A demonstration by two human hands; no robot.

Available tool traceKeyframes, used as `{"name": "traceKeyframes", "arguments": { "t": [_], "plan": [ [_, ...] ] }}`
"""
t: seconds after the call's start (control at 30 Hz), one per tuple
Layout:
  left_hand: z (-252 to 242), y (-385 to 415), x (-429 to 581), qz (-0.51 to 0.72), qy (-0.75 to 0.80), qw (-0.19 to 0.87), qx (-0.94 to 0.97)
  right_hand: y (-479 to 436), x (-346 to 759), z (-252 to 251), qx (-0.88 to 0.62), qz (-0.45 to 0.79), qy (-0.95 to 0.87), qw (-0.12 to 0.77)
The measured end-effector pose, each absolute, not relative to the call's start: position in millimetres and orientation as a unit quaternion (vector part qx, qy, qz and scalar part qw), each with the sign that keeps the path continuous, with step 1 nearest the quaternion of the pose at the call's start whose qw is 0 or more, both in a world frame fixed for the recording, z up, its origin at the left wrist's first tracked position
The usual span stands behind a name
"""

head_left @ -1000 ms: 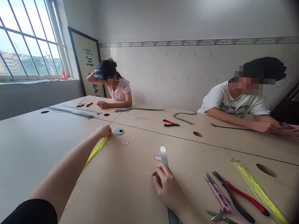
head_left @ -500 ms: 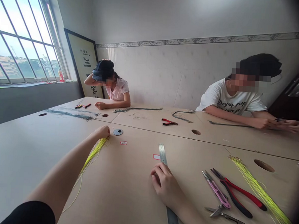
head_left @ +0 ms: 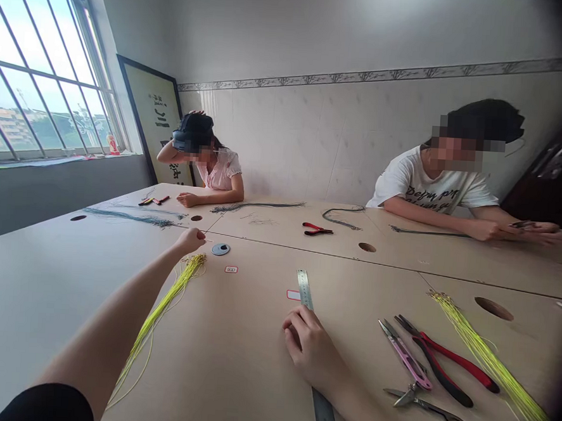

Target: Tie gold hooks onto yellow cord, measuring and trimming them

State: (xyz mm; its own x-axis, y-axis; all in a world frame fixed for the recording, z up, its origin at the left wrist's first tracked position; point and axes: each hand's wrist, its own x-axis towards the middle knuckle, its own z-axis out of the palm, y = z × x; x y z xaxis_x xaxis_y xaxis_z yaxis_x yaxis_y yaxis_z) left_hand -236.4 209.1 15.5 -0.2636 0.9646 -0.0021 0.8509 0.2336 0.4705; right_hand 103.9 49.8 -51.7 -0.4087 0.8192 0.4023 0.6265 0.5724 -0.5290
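My left hand reaches far out over the table, its fingers pinched on a thin wire whose tip pokes out to the right. It hovers just above the far end of a bundle of yellow-green wires that lies along my forearm. My right hand rests with curled fingers on a steel ruler, pressing it to the beige table. The ruler runs on under my wrist to the near edge.
Pink snips, red-handled pliers, metal scissors and a second yellow wire bundle lie to my right. A grey round cap and small red-edged labels sit mid-table. Two other people sit opposite with dark wires and red pliers.
My left hand has lifted a little off the end of the yellow bundle and moved slightly away, still pinched. My right hand has stayed on the ruler.
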Motion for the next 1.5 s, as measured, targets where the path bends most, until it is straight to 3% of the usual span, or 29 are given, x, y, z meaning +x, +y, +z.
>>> {"name": "traceKeyframes", "arguments": {
  "t": [0.23, 0.5, 0.67, 0.9, 1.13, 1.27, 1.5],
  "plan": [
    [31, 197, -231, 0.322, 0.737, 0.218, 0.554, 52, 103, -56, -0.430, 0.158, -0.824, 0.335],
    [88, 183, -196, 0.500, 0.625, 0.279, 0.530, 53, 102, -56, -0.417, 0.174, -0.812, 0.370],
    [108, 153, -145, 0.537, 0.542, 0.375, 0.527, 52, 103, -51, -0.405, 0.221, -0.787, 0.409],
    [41, 72, -43, 0.491, 0.457, 0.552, 0.496, 45, 112, -44, -0.445, 0.335, -0.651, 0.515],
    [-25, 24, 28, 0.510, 0.391, 0.624, 0.444, 18, 150, -33, -0.467, 0.382, -0.555, 0.573],
    [-27, 16, 26, 0.500, 0.382, 0.614, 0.476, 1, 157, -21, -0.459, 0.402, -0.579, 0.541],
    [-14, 12, 12, 0.516, 0.412, 0.487, 0.571, -11, 155, -5, -0.475, 0.394, -0.578, 0.533]
  ]
}}
